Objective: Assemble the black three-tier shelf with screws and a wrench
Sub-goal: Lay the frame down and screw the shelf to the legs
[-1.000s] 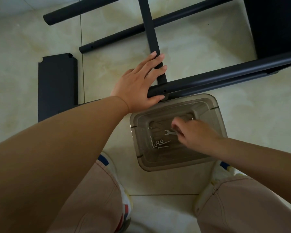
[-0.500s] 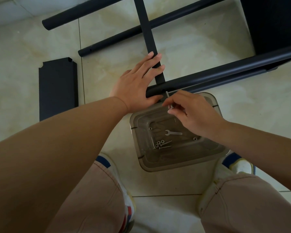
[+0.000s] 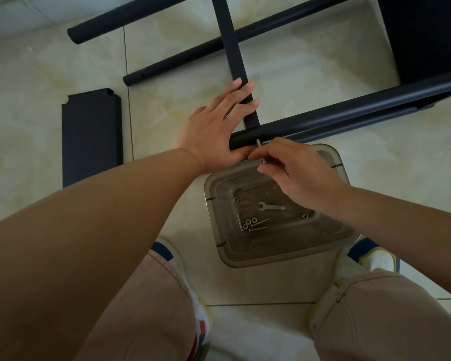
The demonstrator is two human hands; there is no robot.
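Looking down from the head view, the right hand (image 3: 294, 173) pinches a screw (image 3: 261, 152) between thumb and fingertips, its tip entering the near end of a black tube (image 3: 349, 114) just below centre. The screw's long axis runs roughly twelve to six o'clock, tip toward twelve, head toward the person. The tube's long axis runs from about eight o'clock up toward two o'clock, its rounded end by the left palm. The left hand (image 3: 219, 126) lies spread and flat, fingers straight, pressing on a flat crossbar (image 3: 229, 48) that runs toward twelve o'clock and meets the tube where the screw goes in.

The screw looks small, hard and smooth, likely slippery, so a pinch close to the head seems the right hold for turning it. The tube and crossbar look stiff and fairly light; the tube being round, it could roll, which is probably why the palm pins the joint.

At five o'clock from the joint sits a clear tray (image 3: 331, 246) holding a wrench (image 3: 271, 206), its open jaw toward nine o'clock, and loose nuts and screws (image 3: 250, 224) at its seven o'clock. A shelf panel (image 3: 91, 136) lies flat at nine o'clock, two more tubes (image 3: 180, 63) at eleven, all on the tiled floor (image 3: 375, 178).
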